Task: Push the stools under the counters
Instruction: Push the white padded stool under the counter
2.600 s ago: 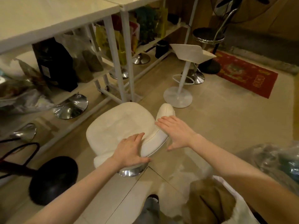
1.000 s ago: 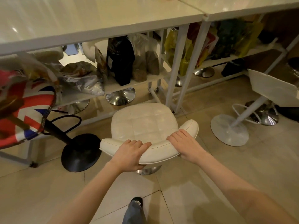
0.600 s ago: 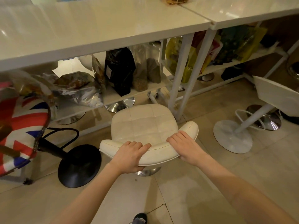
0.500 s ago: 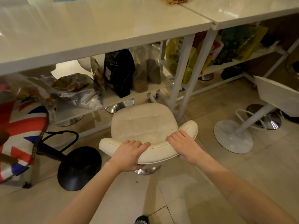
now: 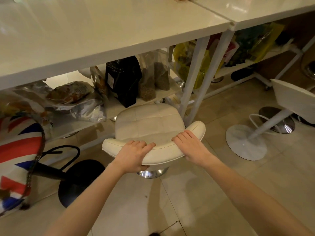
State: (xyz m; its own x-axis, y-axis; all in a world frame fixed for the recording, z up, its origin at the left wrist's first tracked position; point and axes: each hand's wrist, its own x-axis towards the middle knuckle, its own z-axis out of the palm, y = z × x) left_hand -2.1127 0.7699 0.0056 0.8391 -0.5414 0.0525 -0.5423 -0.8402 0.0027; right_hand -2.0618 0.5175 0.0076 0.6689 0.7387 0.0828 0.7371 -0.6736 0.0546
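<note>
- Since half a second ago I see the cream stool [image 5: 150,126] a little further in toward the counter [image 5: 105,29]; both hands keep the same hold on its backrest.
- Counter: a long white top on white legs, with a second white top [image 5: 265,7] butted against its right end. A lower shelf [image 5: 119,106] beneath carries bags: a black bag [image 5: 123,79], clear bags of brown contents [image 5: 153,77] and crumpled silvery bags [image 5: 73,99].
- Cream stool: quilted square seat in pale leather with a low curved backrest. Its front edge sits at the shelf line, under the counter's edge and just left of the white legs [image 5: 196,79]; only a sliver of its chrome base [image 5: 151,172] shows below the backrest.
- Flag-patterned stool [image 5: 15,159]: red, white and blue seat cut off by the left border, tilted over a black post and round black base [image 5: 80,181].
- White stool [image 5: 289,97]: at right, out on the floor, seat partly cut off, with a white round base [image 5: 245,142].
- My left hand [image 5: 134,155]: curled over the backrest's top, thumb below its lower edge, gripping it.
- My right hand [image 5: 190,145]: fingers flat and together, laid on the backrest's right end; I cannot tell whether the thumb wraps under.
</note>
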